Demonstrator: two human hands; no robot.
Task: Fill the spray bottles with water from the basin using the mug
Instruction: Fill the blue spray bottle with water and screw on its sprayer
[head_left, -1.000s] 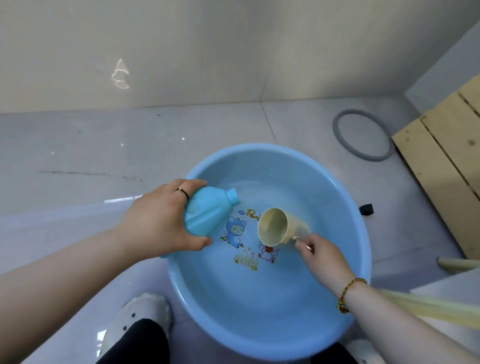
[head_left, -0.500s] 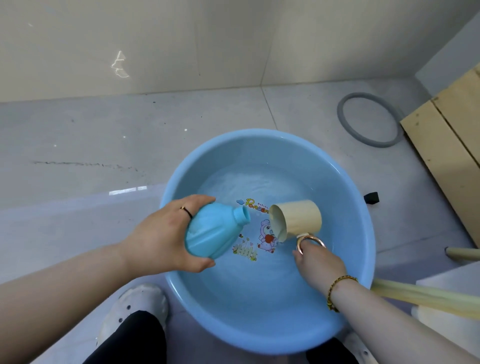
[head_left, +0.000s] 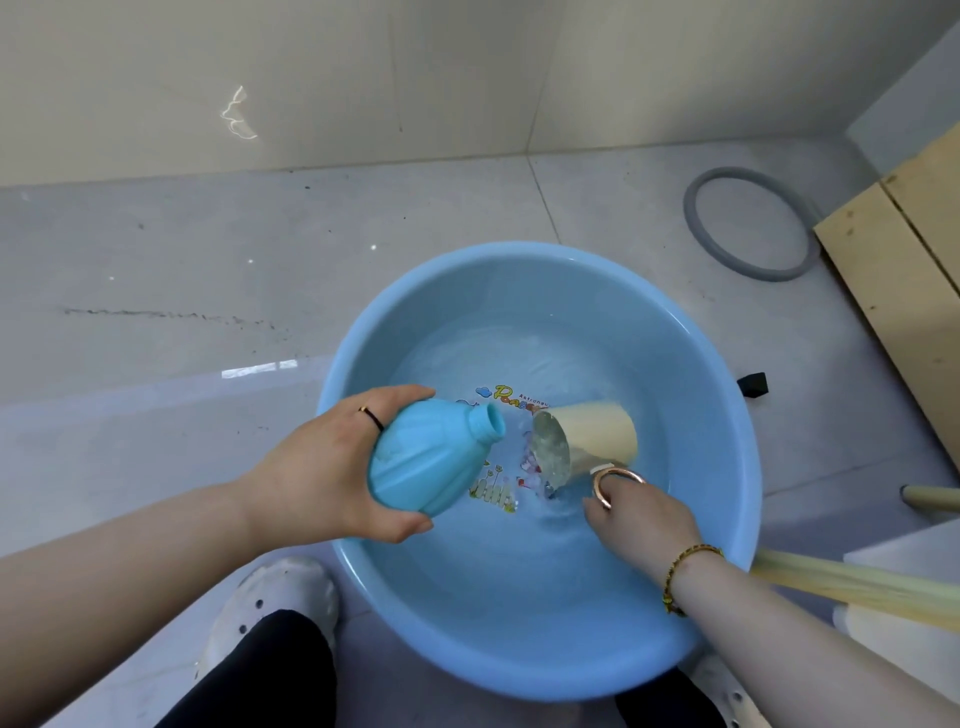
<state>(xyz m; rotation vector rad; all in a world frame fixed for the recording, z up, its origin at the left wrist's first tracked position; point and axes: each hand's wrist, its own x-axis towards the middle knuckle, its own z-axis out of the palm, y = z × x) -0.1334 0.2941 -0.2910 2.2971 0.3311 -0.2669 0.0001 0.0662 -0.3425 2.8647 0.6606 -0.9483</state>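
Observation:
A round blue basin (head_left: 363, 332) with shallow water and a cartoon print stands on the floor. My left hand (head_left: 317, 470) grips a blue spray bottle (head_left: 426, 457) without its cap, tilted over the basin with its open neck pointing right. My right hand (head_left: 639, 512) holds a cream mug (head_left: 597, 431) by its copper ring handle. The mug lies tipped on its side, mouth facing the bottle's neck, lower rim at the water. Water shows inside the mug. A small gap separates mug and bottle neck.
A grey rubber ring (head_left: 748, 223) lies on the tiled floor at the back right. Wooden boards (head_left: 898, 291) lie at the right edge, and a small black piece (head_left: 753, 385) sits beside the basin. A pale yellow hose (head_left: 852, 587) runs in from the right. My white shoe (head_left: 270, 608) is below the basin's left edge.
The mug has turned from mouth-up-left to lying on its side and dipped lower into the water. The bottle has shifted right and tilted, neck closer to the mug.

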